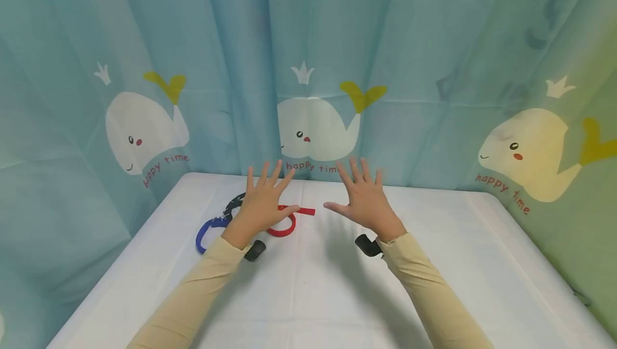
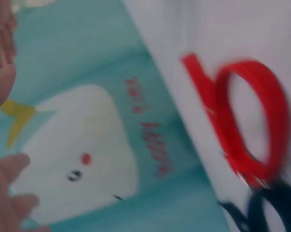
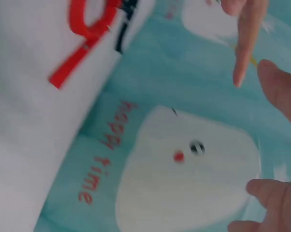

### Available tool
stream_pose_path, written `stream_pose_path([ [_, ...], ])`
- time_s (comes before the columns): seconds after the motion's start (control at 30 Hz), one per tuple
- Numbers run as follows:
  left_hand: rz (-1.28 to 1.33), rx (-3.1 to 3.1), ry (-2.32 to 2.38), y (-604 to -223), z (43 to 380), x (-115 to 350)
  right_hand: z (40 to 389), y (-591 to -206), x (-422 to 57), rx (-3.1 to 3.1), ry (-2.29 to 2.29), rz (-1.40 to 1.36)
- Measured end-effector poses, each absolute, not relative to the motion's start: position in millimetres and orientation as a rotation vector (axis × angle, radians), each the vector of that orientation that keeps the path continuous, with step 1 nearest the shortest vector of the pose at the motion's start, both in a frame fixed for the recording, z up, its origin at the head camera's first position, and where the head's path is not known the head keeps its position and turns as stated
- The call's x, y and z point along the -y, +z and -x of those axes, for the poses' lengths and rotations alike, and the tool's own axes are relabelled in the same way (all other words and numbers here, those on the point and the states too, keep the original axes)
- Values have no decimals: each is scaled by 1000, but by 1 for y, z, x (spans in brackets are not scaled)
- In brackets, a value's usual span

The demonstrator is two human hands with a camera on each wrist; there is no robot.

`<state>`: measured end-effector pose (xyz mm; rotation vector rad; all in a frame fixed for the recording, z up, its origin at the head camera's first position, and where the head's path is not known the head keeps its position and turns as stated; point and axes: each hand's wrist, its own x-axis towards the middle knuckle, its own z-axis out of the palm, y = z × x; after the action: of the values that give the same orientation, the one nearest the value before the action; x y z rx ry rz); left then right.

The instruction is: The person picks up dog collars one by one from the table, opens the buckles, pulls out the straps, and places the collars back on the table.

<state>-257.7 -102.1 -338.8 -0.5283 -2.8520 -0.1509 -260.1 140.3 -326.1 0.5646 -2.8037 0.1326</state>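
Both hands hover over the white table with fingers spread and nothing held. My left hand (image 1: pixel 262 202) partly covers a group of looped, buckled straps that look like pet collars. Of these, the red collar (image 1: pixel 289 229) shows right of the wrist, its loose end pointing right. A blue collar (image 1: pixel 200 239) lies on the left, and a dark patterned collar (image 1: pixel 236 198) sits behind it, partly hidden by the hand. To the right is my right hand (image 1: pixel 368 202), apart from the collars. In the left wrist view the red collar (image 2: pixel 275 106) lies beside the dark one (image 2: pixel 258 212).
A white-covered table (image 1: pixel 308 295) extends in front. Behind it and along the sides hangs a blue-green curtain (image 1: pixel 231 70) with whale prints. Black devices, one at the left wrist (image 1: pixel 255 251) and one at the right (image 1: pixel 368 245), stick out below the sleeves.
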Motion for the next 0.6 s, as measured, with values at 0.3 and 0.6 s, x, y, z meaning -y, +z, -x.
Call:
stream_pose_path([
  [0.3, 716, 2888, -90, -369, 266, 169, 269, -352, -96, 2685, -107, -958],
  [0.6, 895, 2909, 80, -392, 267, 196, 289, -385, -65, 2629, -295, -1410],
])
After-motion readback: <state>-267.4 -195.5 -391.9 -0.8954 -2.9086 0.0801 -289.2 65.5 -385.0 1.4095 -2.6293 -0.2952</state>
